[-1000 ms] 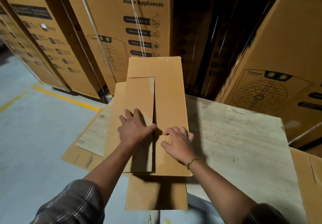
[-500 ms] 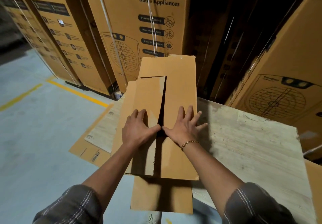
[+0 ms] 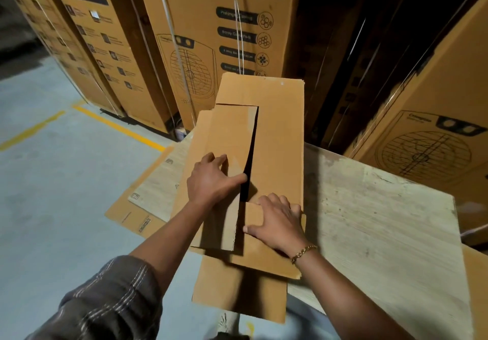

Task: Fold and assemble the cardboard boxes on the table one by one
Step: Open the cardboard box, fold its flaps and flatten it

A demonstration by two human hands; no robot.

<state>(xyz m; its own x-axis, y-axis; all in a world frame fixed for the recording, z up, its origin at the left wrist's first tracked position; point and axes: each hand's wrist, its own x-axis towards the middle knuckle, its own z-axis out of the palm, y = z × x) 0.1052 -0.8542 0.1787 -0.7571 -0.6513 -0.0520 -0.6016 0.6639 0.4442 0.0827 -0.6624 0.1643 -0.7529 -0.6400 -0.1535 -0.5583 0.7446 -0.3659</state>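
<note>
1. Cardboard takes the weight of both hands: the left hand (image 3: pixel 214 178) lies on the long left flap (image 3: pixel 229 133) of the box (image 3: pixel 277 133), fingers bent and thumb stretched to the edge of the dark gap. Whether its fingertips hook an edge is hard to make out.
2. The right hand (image 3: pixel 277 220) grips a small flap (image 3: pixel 253 213), with the fingers curled over its far edge and the thumb along its near side. A bracelet (image 3: pixel 303 252) sits at that wrist.
3. The box lies flat at the left corner of the pale wooden surface (image 3: pixel 383 220). Its near end overhangs the edge in deep shadow, partly covered by the forearms.
4. Flat cardboard sheets (image 3: pixel 148 199) poke out from under the box on the left, mostly hidden.
5. A checked sleeve (image 3: pixel 111 300) is cut off at the bottom.
6. Tall printed cartons (image 3: pixel 206 35) stand behind, their tops out of frame and the small print blurred; the gap between them is too dark to read.
7. Grey floor (image 3: pixel 52 194) with yellow lines (image 3: pixel 118 128) lies to the left.
</note>
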